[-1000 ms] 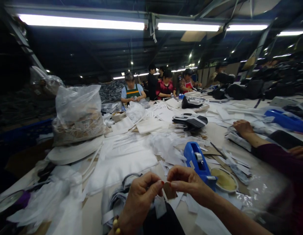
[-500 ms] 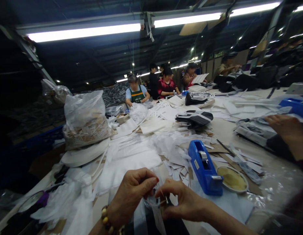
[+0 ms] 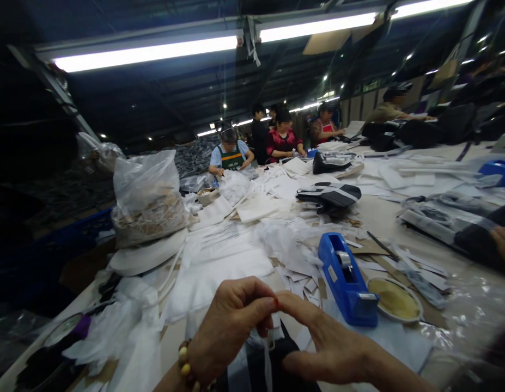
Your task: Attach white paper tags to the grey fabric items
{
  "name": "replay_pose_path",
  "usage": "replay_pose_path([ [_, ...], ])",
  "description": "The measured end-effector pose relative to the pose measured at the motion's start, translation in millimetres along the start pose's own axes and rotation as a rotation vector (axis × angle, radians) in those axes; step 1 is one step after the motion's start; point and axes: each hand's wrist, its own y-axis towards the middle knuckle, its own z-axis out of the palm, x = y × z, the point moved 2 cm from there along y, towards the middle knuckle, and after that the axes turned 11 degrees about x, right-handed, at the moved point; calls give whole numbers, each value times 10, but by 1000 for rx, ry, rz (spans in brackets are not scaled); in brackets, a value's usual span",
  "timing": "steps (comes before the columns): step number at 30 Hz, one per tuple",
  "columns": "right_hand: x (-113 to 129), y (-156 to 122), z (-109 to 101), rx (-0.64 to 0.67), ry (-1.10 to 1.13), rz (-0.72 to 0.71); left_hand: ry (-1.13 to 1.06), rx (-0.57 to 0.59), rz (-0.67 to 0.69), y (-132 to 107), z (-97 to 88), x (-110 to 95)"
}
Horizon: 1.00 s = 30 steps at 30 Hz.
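My left hand, with a beaded bracelet at the wrist, is closed in a pinch at the lower middle. A thin white strip hangs from its fingertips, beside a small pale metal-looking piece. My right hand has its index finger stretched to the left fingertips, while its thumb stays apart; I see nothing gripped in it. Beneath both hands lies a black bag-like piece with a grey band, partly hidden by them. Right of my hands stands a blue tape dispenser, and beside it a round dish with yellowish contents.
White sheets and paper scraps cover much of the table. A large clear plastic bag stands at left. A black-and-grey bag lies further back. Several people work around the table; a co-worker's hand shows at the right edge.
My right hand's fingers have opened from a pinch, its index finger now extended to the left fingertips. My left hand stays pinched. The co-worker's hand at right has moved lower and outward.
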Motion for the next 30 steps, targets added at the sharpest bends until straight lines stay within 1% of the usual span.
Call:
replay_pose_path([
  [2, 17, 69, 42, -3, 198, -50, 10, 19, -5, 11, 25, -6],
  [4, -25, 147, 133, -15, 370, -83, 4, 17, -8, 10, 26, -6],
  [6, -122, 194, 243, -5, 476, -63, -15, -2, 9, -4, 3, -8],
  [7, -179, 196, 287, 3, 477, -40, -19, -15, 25, -14, -15, -10],
  [9, -275, 162, 329, 11, 352, -7, -18, -39, 55, -33, -52, -7],
  [12, -314, 76, 275, -7, 38, 49, -11, -59, 47, -39, -81, 29],
  [13, -295, 59, 243, -16, -4, 69, -21, -55, 36, -34, -78, 50],
  [14, -265, 55, 213, -24, 17, 72, -37, -42, 24, -27, -68, 75],
  [15, -227, 63, 193, -26, 103, 52, -63, -26, 10, -22, -54, 105],
  [18, -157, 135, 217, -9, 589, -61, -137, 15, -22, -29, -10, 234],
  [19, -170, 161, 255, 7, 730, -62, -150, 5, -22, -45, -6, 295],
  [20, -203, 181, 302, 22, 820, -30, -160, -23, -21, -68, -8, 370],
  [21, -249, 194, 349, 31, 851, 17, -170, -67, -20, -96, -17, 460],
  [22, -302, 200, 388, 32, 828, 65, -183, -115, -26, -127, -30, 564],
  [24, -396, 205, 413, 22, 681, 148, -233, -191, -52, -181, -65, 808],
  [26, -448, 222, 334, 12, 488, 229, -271, -267, -67, -197, -126, 1062],
  [28, -465, 282, 134, 0, 294, 312, -307, -394, -85, -152, -228, 1290],
  [30, -477, 409, -164, -91, 27, 358, -361, -535, -142, -37, -354, 1473],
])
